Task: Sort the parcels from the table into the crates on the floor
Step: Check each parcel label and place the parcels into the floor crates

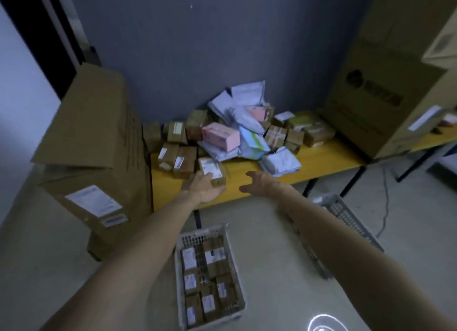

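Head view: the yellow worktop [321,161] carries a heap of parcels [237,130], brown boxes, pink boxes and pale mailer bags, piled toward its back edge. At its front edge lies a small brown box [213,170] with a white label. The left hand [201,188] touches that box's near end, but blur hides whether its fingers are closed on it. The right hand [259,182] is over the same front edge, fingers spread, holding nothing. On the floor before the worktop stand a white crate [178,269] filled with brown boxes and a grey crate [346,214].
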